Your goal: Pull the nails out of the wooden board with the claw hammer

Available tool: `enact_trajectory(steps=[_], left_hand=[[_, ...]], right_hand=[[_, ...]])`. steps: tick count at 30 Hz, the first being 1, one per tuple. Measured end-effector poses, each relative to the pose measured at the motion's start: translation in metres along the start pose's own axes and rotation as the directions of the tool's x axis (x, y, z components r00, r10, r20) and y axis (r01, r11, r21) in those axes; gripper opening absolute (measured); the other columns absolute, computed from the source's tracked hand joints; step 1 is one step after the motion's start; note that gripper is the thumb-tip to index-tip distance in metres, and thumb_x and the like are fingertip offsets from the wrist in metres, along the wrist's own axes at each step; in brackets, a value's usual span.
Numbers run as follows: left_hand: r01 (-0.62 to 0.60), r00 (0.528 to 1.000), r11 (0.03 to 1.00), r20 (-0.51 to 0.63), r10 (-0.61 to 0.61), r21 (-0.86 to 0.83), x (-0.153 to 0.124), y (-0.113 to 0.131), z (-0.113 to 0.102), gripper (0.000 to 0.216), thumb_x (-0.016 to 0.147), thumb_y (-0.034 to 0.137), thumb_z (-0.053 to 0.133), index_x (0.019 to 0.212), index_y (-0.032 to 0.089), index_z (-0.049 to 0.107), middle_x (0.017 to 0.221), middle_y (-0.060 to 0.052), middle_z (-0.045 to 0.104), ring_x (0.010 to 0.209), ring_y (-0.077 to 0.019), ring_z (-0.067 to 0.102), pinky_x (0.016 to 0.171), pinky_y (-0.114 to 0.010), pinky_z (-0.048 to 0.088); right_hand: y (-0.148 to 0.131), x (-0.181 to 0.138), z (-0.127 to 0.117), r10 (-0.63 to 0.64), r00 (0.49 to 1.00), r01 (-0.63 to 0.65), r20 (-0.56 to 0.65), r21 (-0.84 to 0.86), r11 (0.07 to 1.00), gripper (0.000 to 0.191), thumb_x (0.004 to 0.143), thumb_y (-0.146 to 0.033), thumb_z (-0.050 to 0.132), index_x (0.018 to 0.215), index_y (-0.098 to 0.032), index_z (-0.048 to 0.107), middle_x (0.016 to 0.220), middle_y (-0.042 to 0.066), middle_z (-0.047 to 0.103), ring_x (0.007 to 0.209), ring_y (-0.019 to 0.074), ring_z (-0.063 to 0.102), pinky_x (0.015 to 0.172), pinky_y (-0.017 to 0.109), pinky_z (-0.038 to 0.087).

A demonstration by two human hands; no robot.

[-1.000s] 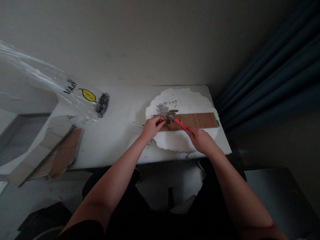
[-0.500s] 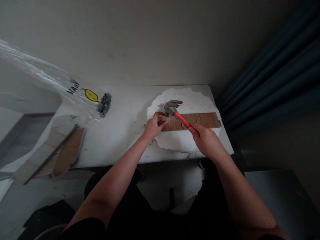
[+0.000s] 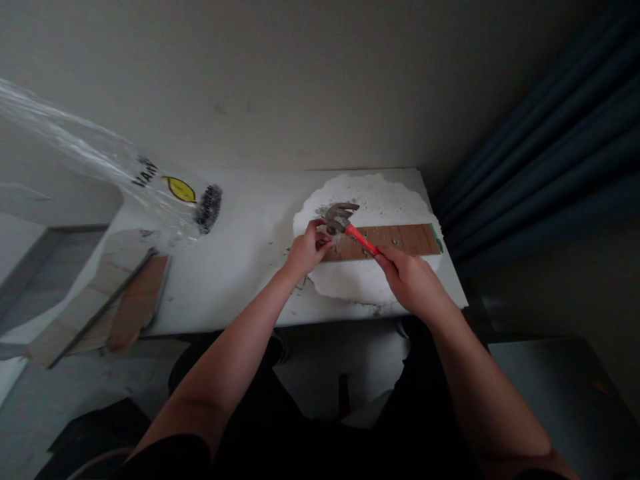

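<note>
A claw hammer with a red handle is gripped in my right hand, its metal head raised over the left end of a brown wooden plank. The plank lies across a round white foam slab on the white table. My left hand is closed in a pinch at the plank's left end, right under the hammer head; what it pinches is too small to make out. Small dark specks dot the plank and foam.
A clear plastic bag with a yellow label lies at the table's left. Wooden planks lean off the left edge. A dark blue curtain hangs at the right, a plain wall behind. My dark-clothed legs are below the table's front edge.
The hammer head rose from the plank over the last second and now hangs slightly lower and nearer my left hand. My left hand stayed pinched at the plank's end.
</note>
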State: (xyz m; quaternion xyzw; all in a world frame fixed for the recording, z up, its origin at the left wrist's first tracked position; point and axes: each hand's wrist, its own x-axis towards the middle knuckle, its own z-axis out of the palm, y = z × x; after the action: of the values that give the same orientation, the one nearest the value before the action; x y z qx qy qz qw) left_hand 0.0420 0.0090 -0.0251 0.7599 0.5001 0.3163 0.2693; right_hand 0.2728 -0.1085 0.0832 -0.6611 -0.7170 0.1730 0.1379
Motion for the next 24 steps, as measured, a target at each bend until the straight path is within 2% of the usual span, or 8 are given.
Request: enact_trajectory(steps=[9,15,21,24], left_hand=[[0.009,1.000,1.000,0.017,-0.009,0.003,-0.0015,-0.0035,-0.0003,0.057,0.088,0.026,0.069,0.136,0.022,0.039,0.098,-0.006,0.076,0.094,-0.0208,0.073,0.082,-0.033,0.054],[0.012,1.000,1.000,0.021,-0.013,0.017,-0.0008,-0.0017,-0.0001,0.057,0.087,0.026,0.070,0.135,0.021,0.040,0.096,-0.005,0.076,0.095,-0.0214,0.073,0.083,-0.033,0.054],[0.035,0.999,0.999,0.031,-0.036,0.027,0.0002,0.0008,-0.0005,0.056,0.086,0.024,0.071,0.134,0.020,0.040,0.094,-0.005,0.076,0.091,-0.0211,0.073,0.081,-0.033,0.053],[0.036,0.999,0.998,0.023,-0.037,0.046,0.0006,0.0010,0.0001,0.056,0.086,0.025,0.071,0.133,0.020,0.041,0.095,-0.006,0.076,0.091,-0.0225,0.072,0.080,-0.033,0.053]], right_hand=[[-0.0035,0.0025,0.0015,-0.005,0.999,0.006,0.039,-0.037,0.999,0.041,0.106,-0.041,0.036,0.123,-0.023,0.068,0.102,0.011,0.076,0.086,0.0260,0.071,0.067,0.031,0.042],[-0.0061,0.0035,0.0010,0.009,0.999,-0.007,0.037,-0.045,0.999,0.042,0.106,-0.042,0.034,0.125,-0.022,0.068,0.097,0.011,0.077,0.082,0.0255,0.071,0.065,0.031,0.041],[-0.0071,0.0037,0.0020,0.009,1.000,-0.008,0.021,-0.041,0.999,0.044,0.106,-0.042,0.034,0.130,-0.022,0.065,0.100,0.012,0.076,0.085,0.0260,0.071,0.066,0.031,0.041],[-0.0064,0.0037,0.0032,-0.002,0.999,0.004,0.042,-0.040,0.999,0.043,0.106,-0.041,0.034,0.127,-0.022,0.067,0.099,0.012,0.076,0.083,0.0260,0.070,0.066,0.031,0.041]])
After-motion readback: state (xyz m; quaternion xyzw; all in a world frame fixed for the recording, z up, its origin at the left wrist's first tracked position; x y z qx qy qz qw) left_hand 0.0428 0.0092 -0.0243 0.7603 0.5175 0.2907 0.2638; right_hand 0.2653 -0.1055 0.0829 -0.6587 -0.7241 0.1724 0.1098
